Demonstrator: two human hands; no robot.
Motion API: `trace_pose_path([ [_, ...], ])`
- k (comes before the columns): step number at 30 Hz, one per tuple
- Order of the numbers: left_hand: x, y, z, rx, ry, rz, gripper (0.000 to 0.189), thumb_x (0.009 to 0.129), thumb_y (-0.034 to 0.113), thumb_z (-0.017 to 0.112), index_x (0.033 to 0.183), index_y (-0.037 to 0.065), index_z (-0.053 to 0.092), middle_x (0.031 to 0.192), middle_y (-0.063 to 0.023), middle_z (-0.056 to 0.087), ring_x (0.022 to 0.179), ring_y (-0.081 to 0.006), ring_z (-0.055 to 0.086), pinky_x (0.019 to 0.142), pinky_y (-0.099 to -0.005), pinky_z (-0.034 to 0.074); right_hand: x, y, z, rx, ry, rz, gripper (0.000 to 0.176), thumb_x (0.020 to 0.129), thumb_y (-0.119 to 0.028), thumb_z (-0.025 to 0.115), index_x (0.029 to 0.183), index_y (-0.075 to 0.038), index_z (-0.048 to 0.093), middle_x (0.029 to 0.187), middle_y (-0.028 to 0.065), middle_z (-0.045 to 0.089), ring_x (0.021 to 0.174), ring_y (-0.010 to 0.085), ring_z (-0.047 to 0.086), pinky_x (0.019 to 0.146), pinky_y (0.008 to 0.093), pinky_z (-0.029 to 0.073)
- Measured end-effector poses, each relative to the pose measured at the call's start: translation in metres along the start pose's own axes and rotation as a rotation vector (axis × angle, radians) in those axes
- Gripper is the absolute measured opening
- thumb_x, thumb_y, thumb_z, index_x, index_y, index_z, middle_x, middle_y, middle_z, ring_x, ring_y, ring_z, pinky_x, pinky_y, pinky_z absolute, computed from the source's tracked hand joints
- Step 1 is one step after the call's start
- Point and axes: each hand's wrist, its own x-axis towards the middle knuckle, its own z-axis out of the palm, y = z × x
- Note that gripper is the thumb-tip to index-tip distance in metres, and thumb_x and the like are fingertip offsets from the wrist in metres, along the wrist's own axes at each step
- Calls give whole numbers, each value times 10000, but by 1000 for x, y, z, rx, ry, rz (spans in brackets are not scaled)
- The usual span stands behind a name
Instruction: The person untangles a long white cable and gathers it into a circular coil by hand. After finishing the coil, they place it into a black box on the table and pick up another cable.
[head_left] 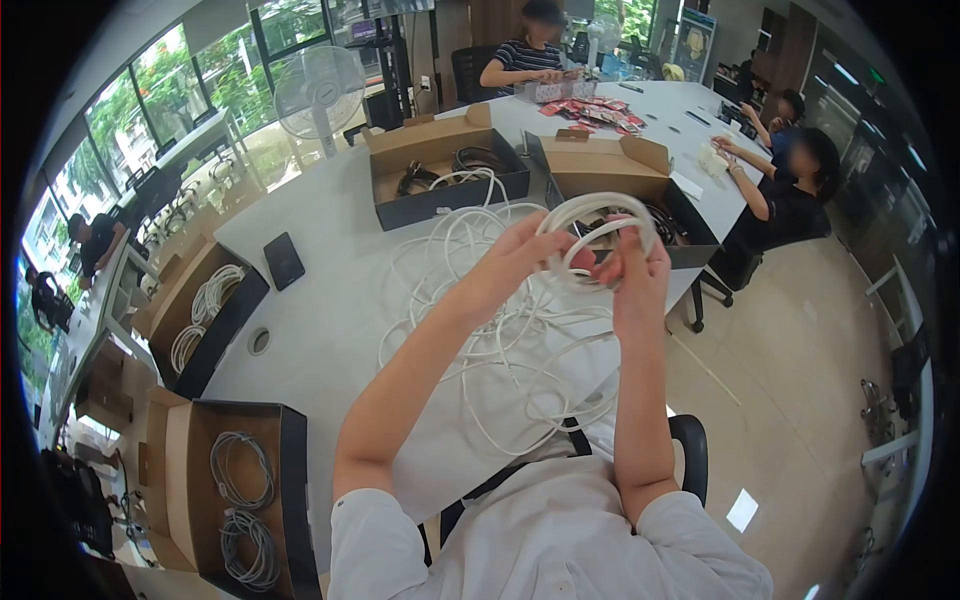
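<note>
Head view: my left hand (522,258) and right hand (636,272) are both closed on a white cable coil (592,201) raised between them; I judge the winding partly done; the next loop calls for slack from the loose cable (500,335) on the surface (320,270) beneath my hands; an open box (440,170) stands beyond them; the surface's edge passes under my right forearm, with open floor to its right.

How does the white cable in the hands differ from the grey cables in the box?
The white cable is held up in the left hand and right hand; the grey cables lie flat in their box. The white cable trails loose over the table; the grey cables are fully coiled. Both form round loops.
</note>
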Motion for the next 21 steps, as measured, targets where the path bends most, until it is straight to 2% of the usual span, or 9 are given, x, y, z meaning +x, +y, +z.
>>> trace_pose_path([
  [2,-3,4,2,-128,60,-57,458,944,440,462,1187,55,519,967,-47,628,810,-124,596,717,-260,452,1,12,-3,-26,-44,49,213,972,-202,523,1032,-22,619,572,-20,490,475,68,477,486,229,434],
  [8,-12,21,15,42,54,-223,417,882,271,630,1186,37,468,807,-12,532,487,-57,427,434,-212,304,8,33,7,-230,-121,101,159,942,-102,485,1008,-3,590,622,1,554,494,68,508,470,223,414],
  [10,-6,26,12,-40,59,-223,383,860,199,658,1160,35,485,759,9,515,483,-35,389,427,-208,272,11,45,8,-228,-117,-2,198,943,-103,498,1085,11,577,760,41,614,645,86,578,584,216,460],
  [11,-2,30,6,-85,83,-219,369,850,163,673,1146,35,494,735,20,506,481,-24,369,424,-206,256,8,44,9,-255,-116,-32,309,930,-105,553,1203,34,514,1043,123,606,952,138,574,807,258,457],
  [13,1,36,-8,-54,111,-139,257,864,152,655,1062,50,526,649,61,445,480,-16,333,428,-204,233,1,32,16,-864,-13,-369,585,880,-106,653,1337,71,334,1406,195,342,1256,267,380,1030,348,316],
  [16,18,35,-34,-180,141,-67,130,863,133,644,897,72,535,600,80,366,486,-21,277,429,-222,205,-45,-1,38,-846,56,-739,323,909,-73,576,1208,6,484,1302,188,434,1181,316,450,951,438,416],
  [18,36,29,-45,-240,121,-100,119,862,117,637,840,80,527,604,75,362,495,-25,277,431,-228,202,-74,-17,45,-482,-987,-422,368,792,36,585,1152,17,513,1133,145,526,1057,329,516,911,432,423],
  [20,52,24,-52,-259,112,-169,127,855,114,643,825,79,525,612,64,377,500,-29,293,432,-226,208,-122,13,79,-326,-1502,-64,277,685,-33,626,953,4,565,934,164,580,902,353,580,780,429,467],
  [21,59,19,-54,-244,108,-211,137,850,118,651,823,78,523,617,59,384,500,-31,299,433,-225,211,-149,44,77,-233,-1851,-138,248,700,-90,635,915,12,569,913,204,594,886,378,594,756,447,467],
])
